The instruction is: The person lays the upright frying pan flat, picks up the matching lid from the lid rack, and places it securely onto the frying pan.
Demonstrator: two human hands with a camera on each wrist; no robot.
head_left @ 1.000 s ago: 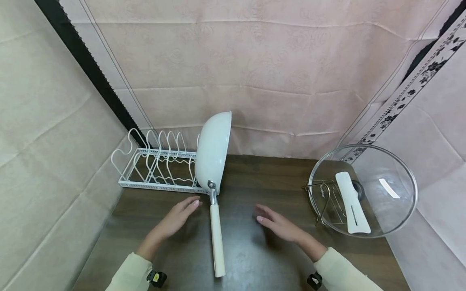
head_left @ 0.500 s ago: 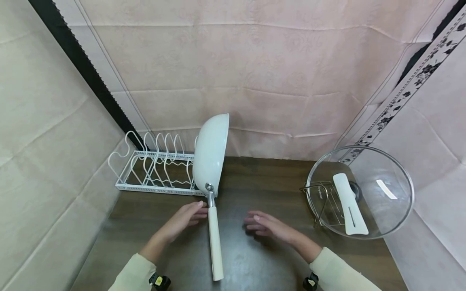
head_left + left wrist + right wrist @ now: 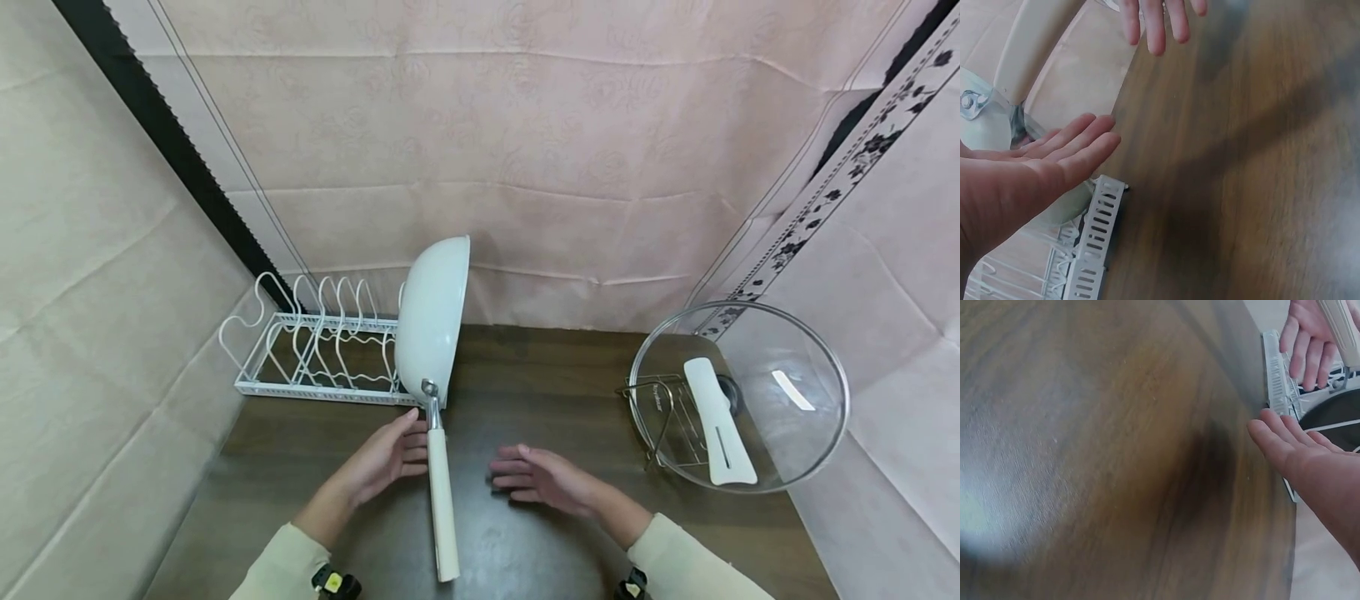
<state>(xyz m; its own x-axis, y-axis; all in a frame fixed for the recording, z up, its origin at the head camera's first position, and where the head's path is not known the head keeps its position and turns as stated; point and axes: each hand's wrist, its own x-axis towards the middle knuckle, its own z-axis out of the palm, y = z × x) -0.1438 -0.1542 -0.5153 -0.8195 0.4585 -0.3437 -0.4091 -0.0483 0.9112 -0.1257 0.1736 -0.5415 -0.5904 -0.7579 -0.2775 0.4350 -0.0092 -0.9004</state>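
Observation:
A white frying pan (image 3: 431, 321) stands on its side at the right end of a white wire dish rack (image 3: 318, 390). Its pale handle (image 3: 443, 508) points toward the person, and the dark inside of the pan (image 3: 1338, 415) shows in the right wrist view. Just left of the handle is my left hand (image 3: 382, 462), fingers extended and palm turned inward, fingertips right by the handle's metal neck. My right hand (image 3: 543, 479) is held to the right of the handle with straight fingers and nothing in it. Both hands appear empty in the wrist views too.
At the right, a large round glass lid (image 3: 832, 417) leans in a wire stand (image 3: 660, 425). A white slotted spatula (image 3: 720, 421) is there with it. Pale cloth walls (image 3: 525, 167) enclose the brown wooden table (image 3: 555, 375) at the back and sides.
Both hands have moved slightly inward toward the handle and turned their palms up and inward. The pan, rack and lid stay in place; the head view has shifted a little.

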